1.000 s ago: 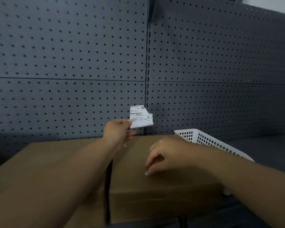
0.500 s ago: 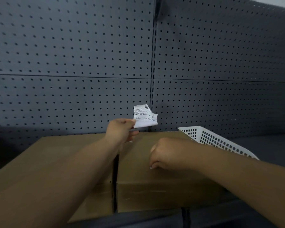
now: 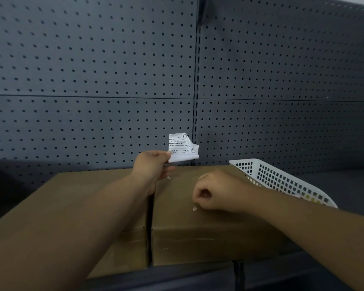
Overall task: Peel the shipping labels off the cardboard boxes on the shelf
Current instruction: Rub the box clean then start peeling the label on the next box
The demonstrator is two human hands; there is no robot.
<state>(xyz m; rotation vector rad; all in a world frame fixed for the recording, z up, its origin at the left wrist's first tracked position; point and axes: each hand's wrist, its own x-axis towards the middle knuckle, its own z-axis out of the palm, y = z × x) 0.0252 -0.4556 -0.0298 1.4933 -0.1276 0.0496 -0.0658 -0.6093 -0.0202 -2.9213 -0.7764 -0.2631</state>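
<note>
In the head view, the left hand (image 3: 151, 164) is pinching a torn, curled shipping label (image 3: 182, 149) between thumb and fingers. It is holding the label in the air above the back edge of the right-hand cardboard box (image 3: 198, 227), clear of the cardboard.

The right hand (image 3: 214, 193) is resting on top of that box near its front edge with its fingers curled in. A pale fleck (image 3: 194, 208) is showing at its fingertips, and whether this is a leftover scrap or a nail cannot be told.

If residue is remaining there, the person is probably best served by lifting one edge with a nail and pulling low and slowly. That way the paper is coming away whole and is not tearing the box's skin.

The freed label looks sticky and light, so it is likely to cling to the fingers.

A second cardboard box (image 3: 82, 196) is standing just left of the right-hand box, almost touching it. A white perforated basket (image 3: 282, 181) is tilting against that box's right side. Both boxes are sitting on a dark grey shelf (image 3: 334, 185), and a grey pegboard wall (image 3: 93, 70) is rising behind the right-hand box.
</note>
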